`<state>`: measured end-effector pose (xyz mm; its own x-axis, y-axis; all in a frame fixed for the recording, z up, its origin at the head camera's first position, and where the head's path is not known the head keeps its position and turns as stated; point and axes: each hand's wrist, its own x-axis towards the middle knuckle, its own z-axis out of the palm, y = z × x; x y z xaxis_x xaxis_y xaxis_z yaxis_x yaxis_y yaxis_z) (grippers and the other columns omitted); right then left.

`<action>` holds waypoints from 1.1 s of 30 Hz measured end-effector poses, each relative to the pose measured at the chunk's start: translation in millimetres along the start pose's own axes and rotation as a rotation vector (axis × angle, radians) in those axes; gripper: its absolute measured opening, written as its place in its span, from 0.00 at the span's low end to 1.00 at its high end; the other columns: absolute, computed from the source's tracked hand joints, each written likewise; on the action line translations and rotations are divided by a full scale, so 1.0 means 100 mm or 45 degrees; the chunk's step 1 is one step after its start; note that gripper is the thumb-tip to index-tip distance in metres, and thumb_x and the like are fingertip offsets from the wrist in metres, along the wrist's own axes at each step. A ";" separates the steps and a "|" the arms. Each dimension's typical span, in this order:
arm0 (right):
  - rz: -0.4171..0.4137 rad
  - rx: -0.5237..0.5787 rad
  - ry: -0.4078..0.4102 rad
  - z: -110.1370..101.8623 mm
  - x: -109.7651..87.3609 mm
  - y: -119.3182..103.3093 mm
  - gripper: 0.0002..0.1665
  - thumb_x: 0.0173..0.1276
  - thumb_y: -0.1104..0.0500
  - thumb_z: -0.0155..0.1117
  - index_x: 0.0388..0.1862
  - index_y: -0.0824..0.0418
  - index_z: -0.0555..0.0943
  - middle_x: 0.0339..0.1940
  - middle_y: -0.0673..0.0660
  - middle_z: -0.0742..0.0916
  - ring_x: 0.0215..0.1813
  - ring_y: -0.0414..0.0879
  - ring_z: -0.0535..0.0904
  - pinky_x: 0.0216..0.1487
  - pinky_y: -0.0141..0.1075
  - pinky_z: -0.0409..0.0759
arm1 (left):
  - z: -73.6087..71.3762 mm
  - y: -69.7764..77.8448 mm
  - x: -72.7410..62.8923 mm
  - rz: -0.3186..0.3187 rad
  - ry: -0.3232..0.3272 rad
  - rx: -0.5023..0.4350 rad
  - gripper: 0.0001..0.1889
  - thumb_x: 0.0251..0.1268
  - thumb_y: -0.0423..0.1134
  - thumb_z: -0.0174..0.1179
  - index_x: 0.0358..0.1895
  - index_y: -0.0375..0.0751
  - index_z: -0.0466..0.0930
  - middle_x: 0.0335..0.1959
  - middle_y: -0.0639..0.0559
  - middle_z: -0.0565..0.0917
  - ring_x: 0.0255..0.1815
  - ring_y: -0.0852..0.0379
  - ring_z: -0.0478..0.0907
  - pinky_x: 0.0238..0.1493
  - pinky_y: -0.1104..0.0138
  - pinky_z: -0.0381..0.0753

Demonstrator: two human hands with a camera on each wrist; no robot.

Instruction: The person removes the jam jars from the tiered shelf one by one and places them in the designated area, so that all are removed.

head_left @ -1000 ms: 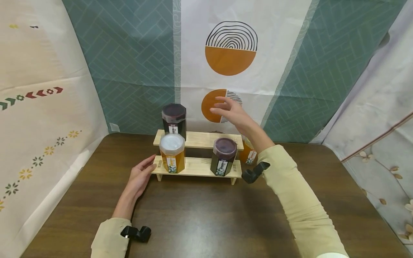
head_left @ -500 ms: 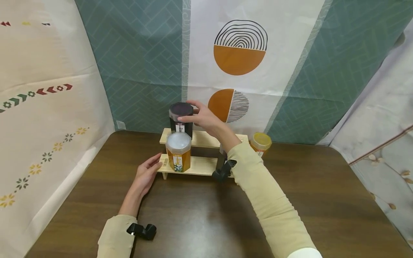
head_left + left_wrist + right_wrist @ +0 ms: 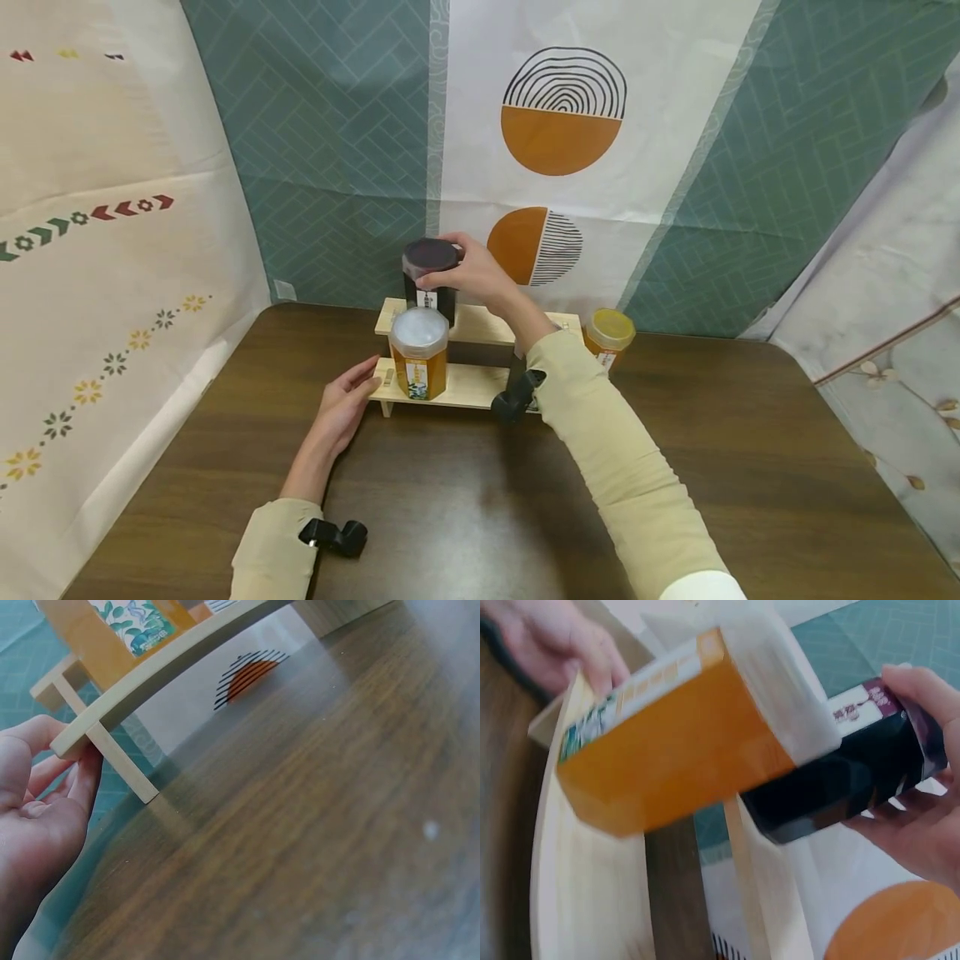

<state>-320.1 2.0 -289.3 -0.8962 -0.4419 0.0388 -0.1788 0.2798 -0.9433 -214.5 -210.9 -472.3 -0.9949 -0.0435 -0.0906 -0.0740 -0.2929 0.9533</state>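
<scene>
A two-tier wooden display shelf (image 3: 476, 385) stands on the table in the head view. My left hand (image 3: 341, 410) pinches the left end of its lower board, thumb above and fingers beneath. Farther back, my right hand (image 3: 480, 273) grips a dark jar (image 3: 429, 254) with a purple lid around its top, over the left of the upper board. In front, an amber jar (image 3: 420, 357) with a whitish lid sits on the lower board. A second dark jar (image 3: 517, 367), at the lower board's right, is mostly hidden by my right wrist.
Another amber jar (image 3: 611, 332) with a yellow lid stands beyond the shelf's right end, partly behind my sleeve. The brown table (image 3: 420, 500) is backed by a patterned cloth (image 3: 337, 167), with more cloth on both sides.
My right hand has come left from above the shelf's right side and closed around the dark jar's top. That jar has shifted slightly right. My left hand keeps its hold on the shelf.
</scene>
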 end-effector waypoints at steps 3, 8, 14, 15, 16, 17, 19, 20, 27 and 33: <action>-0.032 -0.041 0.026 -0.08 -0.02 0.04 0.42 0.52 0.58 0.78 0.65 0.62 0.69 0.51 0.59 0.82 0.51 0.50 0.77 0.56 0.39 0.73 | 0.01 0.00 0.00 -0.007 -0.001 0.005 0.27 0.71 0.24 0.48 0.71 0.26 0.56 0.69 0.35 0.61 0.62 0.57 0.65 0.56 0.76 0.71; -0.089 -0.099 0.110 -0.22 -0.07 0.08 0.44 0.51 0.54 0.78 0.65 0.62 0.69 0.50 0.58 0.82 0.50 0.49 0.78 0.52 0.39 0.76 | 0.01 0.01 0.00 -0.019 -0.004 0.013 0.27 0.72 0.25 0.48 0.72 0.26 0.56 0.69 0.35 0.61 0.60 0.60 0.67 0.56 0.76 0.71; -0.155 -0.280 0.232 -0.44 -0.13 0.04 0.41 0.51 0.49 0.77 0.62 0.61 0.72 0.49 0.56 0.81 0.48 0.47 0.77 0.48 0.38 0.77 | 0.00 0.03 -0.01 -0.025 -0.017 0.019 0.27 0.73 0.26 0.48 0.72 0.27 0.55 0.70 0.36 0.60 0.61 0.60 0.67 0.57 0.76 0.70; -0.159 -0.290 0.236 -0.48 -0.14 0.04 0.40 0.52 0.48 0.77 0.61 0.61 0.72 0.49 0.56 0.81 0.47 0.48 0.78 0.46 0.39 0.78 | 0.00 0.03 -0.01 -0.027 -0.019 0.019 0.27 0.73 0.26 0.48 0.72 0.27 0.55 0.70 0.36 0.59 0.61 0.59 0.66 0.57 0.76 0.70; -0.164 -0.306 0.239 -0.52 -0.16 0.03 0.40 0.52 0.48 0.77 0.60 0.61 0.73 0.49 0.56 0.81 0.46 0.48 0.78 0.44 0.40 0.79 | 0.00 0.03 -0.01 -0.029 -0.020 0.018 0.27 0.73 0.26 0.48 0.72 0.27 0.55 0.70 0.37 0.59 0.62 0.59 0.66 0.58 0.76 0.70; -0.165 -0.321 0.242 -0.57 -0.18 0.02 0.40 0.52 0.48 0.77 0.60 0.61 0.73 0.49 0.56 0.81 0.46 0.48 0.77 0.44 0.40 0.78 | 0.00 0.03 -0.01 -0.033 -0.018 0.015 0.27 0.73 0.26 0.48 0.73 0.27 0.55 0.70 0.37 0.59 0.62 0.58 0.65 0.58 0.76 0.70; -0.166 -0.322 0.234 -0.66 -0.23 0.00 0.40 0.52 0.48 0.76 0.61 0.60 0.73 0.49 0.57 0.81 0.47 0.48 0.77 0.44 0.40 0.78 | 0.00 0.04 -0.01 -0.036 -0.018 0.009 0.27 0.73 0.26 0.48 0.73 0.28 0.55 0.71 0.37 0.59 0.64 0.57 0.64 0.58 0.75 0.70; -0.169 -0.317 0.231 -0.70 -0.25 -0.01 0.39 0.53 0.48 0.76 0.61 0.60 0.73 0.50 0.57 0.81 0.47 0.49 0.77 0.44 0.41 0.77 | 0.00 0.04 -0.01 -0.039 -0.017 0.007 0.27 0.73 0.26 0.48 0.73 0.28 0.55 0.71 0.37 0.59 0.64 0.56 0.64 0.58 0.75 0.70; -0.178 -0.260 0.211 -1.08 -0.42 -0.02 0.36 0.55 0.53 0.75 0.62 0.61 0.72 0.50 0.60 0.81 0.48 0.50 0.76 0.44 0.40 0.76 | 0.00 0.04 -0.01 -0.051 -0.015 0.039 0.27 0.73 0.27 0.49 0.73 0.28 0.55 0.71 0.38 0.59 0.67 0.54 0.61 0.59 0.75 0.69; -0.154 -0.320 0.186 -1.45 -0.62 -0.02 0.36 0.58 0.56 0.72 0.64 0.63 0.70 0.50 0.63 0.80 0.47 0.51 0.76 0.44 0.38 0.76 | -0.01 0.01 -0.02 -0.035 -0.024 0.061 0.28 0.73 0.28 0.50 0.73 0.28 0.55 0.70 0.38 0.59 0.65 0.57 0.62 0.57 0.76 0.70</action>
<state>-323.0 153.0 -242.2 -0.9080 -0.3625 0.2101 -0.3662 0.4427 -0.8185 -212.7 -212.4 -471.3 -0.9935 -0.0181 -0.1121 -0.1042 -0.2473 0.9633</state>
